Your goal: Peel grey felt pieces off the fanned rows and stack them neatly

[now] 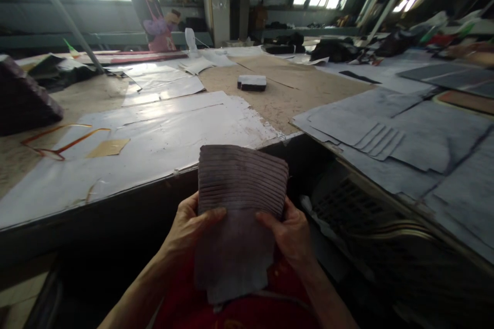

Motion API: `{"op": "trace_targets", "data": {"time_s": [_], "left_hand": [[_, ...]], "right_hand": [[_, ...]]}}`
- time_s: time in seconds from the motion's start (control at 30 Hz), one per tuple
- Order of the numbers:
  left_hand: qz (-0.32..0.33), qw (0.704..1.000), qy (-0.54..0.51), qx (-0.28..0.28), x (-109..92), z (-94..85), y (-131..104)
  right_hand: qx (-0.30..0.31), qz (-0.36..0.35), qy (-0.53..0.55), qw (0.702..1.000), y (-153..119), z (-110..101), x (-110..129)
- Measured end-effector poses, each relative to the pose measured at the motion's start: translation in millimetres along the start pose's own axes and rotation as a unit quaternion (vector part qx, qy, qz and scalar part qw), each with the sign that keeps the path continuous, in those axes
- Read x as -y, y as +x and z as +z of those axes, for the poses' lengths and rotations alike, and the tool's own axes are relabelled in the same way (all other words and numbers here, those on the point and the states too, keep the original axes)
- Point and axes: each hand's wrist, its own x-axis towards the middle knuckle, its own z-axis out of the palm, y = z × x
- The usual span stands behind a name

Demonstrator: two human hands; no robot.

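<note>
A fanned stack of brownish-grey sheets (239, 180) is held in front of my body, its layered edges at the top and a flat face toward me. My left hand (196, 223) grips the stack's left side, thumb on the front face. On the right side my right hand (287, 226) grips it the same way, thumb also on the face. The fingers behind the stack are mostly hidden. The stack's lower end hangs over red clothing (289, 282).
Ahead is a worktable (162, 149) with white sheets, orange-rimmed glasses (64, 149) and a small block (251, 82). A dark stack (25, 95) stands left. Grey sheets (355, 123) lie right, above a dark basket (355, 200). A person (154, 18) stands beyond the table.
</note>
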Motion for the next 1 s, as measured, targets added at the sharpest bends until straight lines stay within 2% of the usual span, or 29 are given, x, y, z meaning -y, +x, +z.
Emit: {"op": "trace_targets", "data": {"time_s": [0.1,0.17,0.23,0.33,0.43,0.53,0.67,0.73,0.8,0.9,1.0], "left_hand": [[0.045,0.998,0.048,-0.022,-1.2,-1.9,0.2],[0.068,0.995,0.065,-0.038,-2.0,-1.2,-0.8],[0.071,0.995,0.062,-0.041,-1.6,0.7,-1.2],[0.031,0.999,0.025,-0.019,1.8,4.4,1.0],[-0.02,1.0,-0.019,0.004,5.6,6.5,4.3],[-0.029,0.999,-0.026,-0.003,7.2,6.5,3.5],[0.013,0.998,-0.001,-0.059,7.2,6.3,-1.6],[0.019,0.997,-0.004,-0.075,7.2,6.6,-1.9],[-0.006,0.998,-0.023,-0.06,7.9,6.3,0.2],[-0.065,0.996,-0.06,-0.009,10.3,4.3,4.3],[-0.086,0.993,-0.079,0.023,12.6,2.2,4.0]], "right_hand": [[0.057,0.035,0.046,0.997,2.4,-0.7,-2.1],[0.066,0.045,0.057,0.995,2.0,0.4,-5.1],[0.035,0.038,0.044,0.998,0.2,1.8,-9.3],[-0.039,0.005,0.007,0.999,-2.8,2.3,-15.0],[-0.058,-0.014,-0.006,0.998,-2.9,0.3,-16.4],[-0.019,0.011,0.014,1.0,0.2,-1.7,-14.4],[0.054,0.049,0.054,0.996,2.6,-1.4,-11.9],[0.053,0.049,0.049,0.996,0.5,-0.6,-11.6],[0.025,0.028,0.029,0.999,-3.4,0.1,-11.6],[-0.019,-0.023,0.01,1.0,-7.9,0.5,-12.2],[-0.025,-0.028,0.012,0.999,-6.3,0.0,-12.0]]}}
